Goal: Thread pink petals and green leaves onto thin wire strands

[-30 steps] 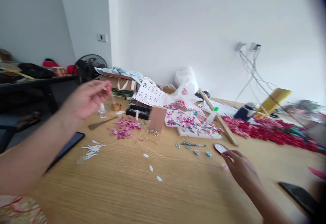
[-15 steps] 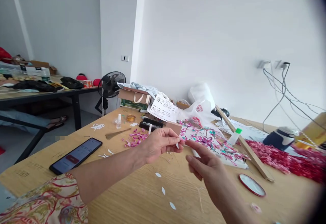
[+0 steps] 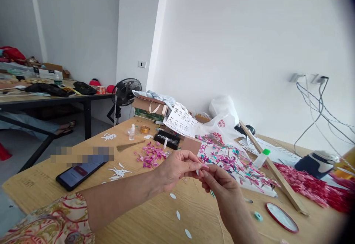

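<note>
My left hand (image 3: pixel 177 168) and my right hand (image 3: pixel 222 184) meet above the wooden table (image 3: pixel 144 218), fingertips pinched together on a small white paper petal (image 3: pixel 197 171). Just beyond my hands lies a white board with pink and teal quilled paper flowers (image 3: pixel 235 164). A heap of loose pink paper petals (image 3: pixel 151 157) lies left of it. A few white petals (image 3: pixel 177 214) lie on the table below my hands.
A phone (image 3: pixel 80 173) with a lit screen lies at the left. White cut shapes (image 3: pixel 118 171), a small glue bottle (image 3: pixel 132 132), a black box (image 3: pixel 168 140), a wooden stick (image 3: pixel 273 168), a red-rimmed lid (image 3: pixel 281 217) and red paper pieces (image 3: pixel 307 186) lie about. A fan (image 3: pixel 124 94) stands behind.
My left hand came in from the far left and my right hand rose from the table by the lid; both now pinch the white petal together. The view shifted left.
</note>
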The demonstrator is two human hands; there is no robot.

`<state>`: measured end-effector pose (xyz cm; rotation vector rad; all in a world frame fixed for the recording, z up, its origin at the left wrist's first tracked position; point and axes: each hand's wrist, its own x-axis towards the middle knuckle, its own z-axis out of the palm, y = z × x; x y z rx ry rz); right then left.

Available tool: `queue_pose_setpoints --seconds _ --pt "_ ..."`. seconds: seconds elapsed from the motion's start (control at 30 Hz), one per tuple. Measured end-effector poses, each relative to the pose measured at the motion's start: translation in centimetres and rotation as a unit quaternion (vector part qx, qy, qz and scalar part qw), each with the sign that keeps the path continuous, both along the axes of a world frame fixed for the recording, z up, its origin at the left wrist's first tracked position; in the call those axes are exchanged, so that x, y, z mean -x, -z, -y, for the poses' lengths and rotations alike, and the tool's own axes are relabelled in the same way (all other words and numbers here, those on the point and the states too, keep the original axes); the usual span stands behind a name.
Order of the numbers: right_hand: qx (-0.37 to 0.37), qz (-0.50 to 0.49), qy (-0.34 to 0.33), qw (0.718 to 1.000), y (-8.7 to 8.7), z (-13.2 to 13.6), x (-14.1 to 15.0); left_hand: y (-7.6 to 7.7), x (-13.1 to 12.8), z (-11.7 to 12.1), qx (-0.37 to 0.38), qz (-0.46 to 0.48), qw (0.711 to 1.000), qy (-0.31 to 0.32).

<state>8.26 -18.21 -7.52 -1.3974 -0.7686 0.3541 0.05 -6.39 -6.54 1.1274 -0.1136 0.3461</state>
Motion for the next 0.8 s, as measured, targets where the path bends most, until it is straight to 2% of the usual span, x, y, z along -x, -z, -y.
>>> queue_pose_setpoints --seconds 0.13,0.27,0.43,0.8 --pt "0.016 0.018 0.020 1.000 0.4 -0.1 -0.3 0.1 0.0 0.2 -0.030 -0.023 0.999 -0.038" --pt "0.030 -0.014 0.000 0.999 0.4 -0.2 0.0 -0.1 0.1 0.1 -0.065 -0.033 0.994 -0.087" --pt "-0.016 0.001 -0.006 1.000 0.9 -0.6 0.7 -0.1 0.0 -0.2 -0.115 -0.040 0.986 -0.115" --pt "-0.072 -0.041 0.052 0.995 2.1 -1.1 1.5 1.3 -0.7 -0.6 -0.178 -0.023 0.974 -0.140"
